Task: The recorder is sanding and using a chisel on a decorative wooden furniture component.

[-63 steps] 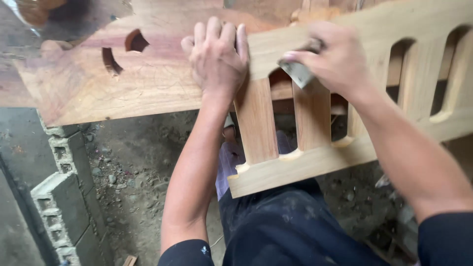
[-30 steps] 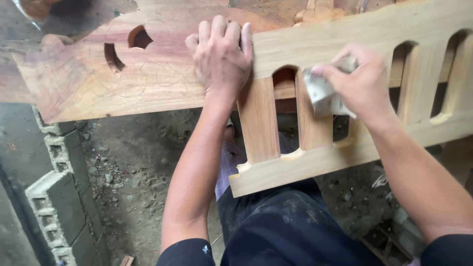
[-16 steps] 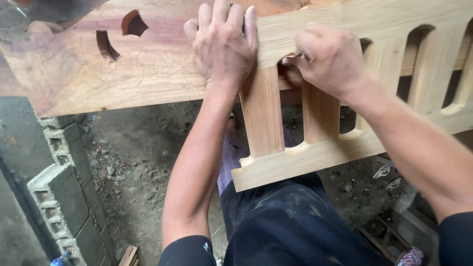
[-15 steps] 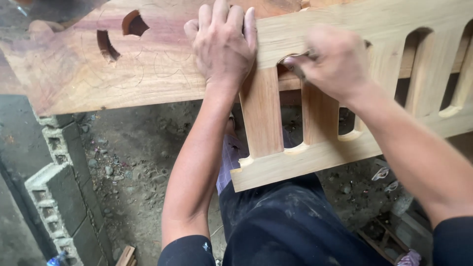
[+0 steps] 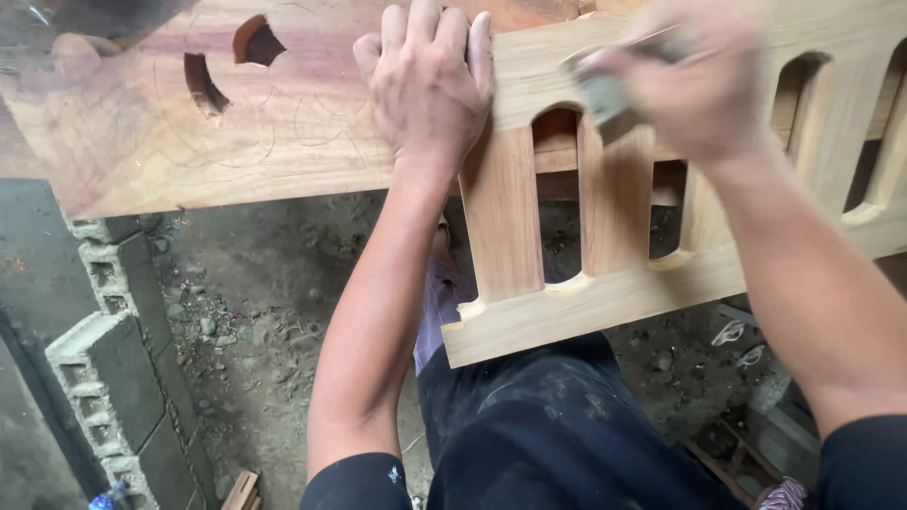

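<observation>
- Pale wood slatted panel (image 5: 605,293): its near rail juts off the bench over the person's lap, probably so the arched slots can be reached from both faces.
- Slats upright between two rails; slot tops rounded; surface smooth, unfinished, light tan.
- Left hand (image 5: 430,80): flat, fingers spread, palm pressed on the panel's upper rail, likely as a clamp against sliding.
- Right hand (image 5: 694,80): blurred, curled around a small grey sanding pad (image 5: 605,90), held at the head of a slot.
- Further back, reddish plank (image 5: 189,132) with cut-out holes lies beneath the panel, resting on grey concrete blocks (image 5: 104,368).
</observation>
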